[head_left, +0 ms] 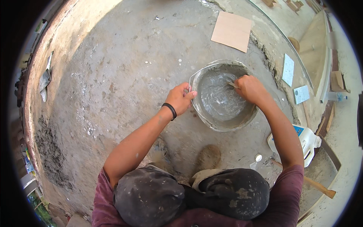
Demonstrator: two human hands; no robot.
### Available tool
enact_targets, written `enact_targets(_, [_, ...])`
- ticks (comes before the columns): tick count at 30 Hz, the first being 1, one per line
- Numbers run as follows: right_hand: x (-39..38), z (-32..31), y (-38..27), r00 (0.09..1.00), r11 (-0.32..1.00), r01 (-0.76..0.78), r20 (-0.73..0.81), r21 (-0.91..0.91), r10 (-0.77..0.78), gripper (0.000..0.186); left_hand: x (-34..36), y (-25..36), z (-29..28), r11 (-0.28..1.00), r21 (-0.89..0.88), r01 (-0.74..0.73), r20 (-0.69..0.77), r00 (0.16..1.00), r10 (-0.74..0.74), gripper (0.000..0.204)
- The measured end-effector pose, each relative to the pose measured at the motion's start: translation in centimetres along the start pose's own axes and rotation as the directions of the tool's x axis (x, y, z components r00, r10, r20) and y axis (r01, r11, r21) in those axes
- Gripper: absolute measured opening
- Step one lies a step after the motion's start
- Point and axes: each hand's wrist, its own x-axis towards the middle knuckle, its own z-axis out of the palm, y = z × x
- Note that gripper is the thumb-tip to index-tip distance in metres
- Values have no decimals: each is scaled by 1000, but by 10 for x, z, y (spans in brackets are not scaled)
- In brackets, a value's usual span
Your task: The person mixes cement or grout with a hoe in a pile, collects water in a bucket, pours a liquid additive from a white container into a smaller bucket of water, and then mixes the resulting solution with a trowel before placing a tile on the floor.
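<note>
A round bucket (227, 128) smeared with grey stands on the rough floor in front of my knees. Wet grey cement-like mix (221, 100) fills its lower part, its surface shiny and swirled. My left hand (180, 100) is closed on the bucket's left rim beside the thin wire handle (190, 77), thumb over the edge. Over the right side of the opening, my right hand (248, 89) is wrapped round a light stick-like tool (231, 84). The tool's lower part is hidden in the mix, so its exact kind does not show.
A tan square tile (232, 31) lies beyond the bucket. Two pale speckled pieces (287, 70) lie at right. Near my right forearm are a white jug (308, 145), its loose cap (258, 157) and a wooden handle (319, 187). Broken concrete edging (270, 62) runs along the right.
</note>
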Motion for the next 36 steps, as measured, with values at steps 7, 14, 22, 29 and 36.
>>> enact_targets(7, [-35, 21, -62, 953, 962, 217, 179, 167, -246, 12, -7, -2, -2, 1000, -18, 12, -20, 1000, -12, 17])
enact_targets(14, [28, 1, -30, 987, 984, 99, -110, -151, -116, 12, -1, -4, -4, 999, -45, -6, -8, 1000, 6, 16])
enact_targets(22, [-47, 3, -46, 963, 967, 185, 229, -174, -143, 16, -4, -2, 0, 1000, -1, -15, -43, 999, 15, 17])
enact_targets(29, [18, -6, -62, 979, 969, 188, -52, -163, -198, 15, -1, -5, -1, 1000, -10, -28, -32, 999, 28, 16])
enact_targets(36, [-19, -10, -24, 997, 954, 68, 65, -292, -51, 15, -2, -7, -1, 999, 11, -36, -61, 997, 36, 16])
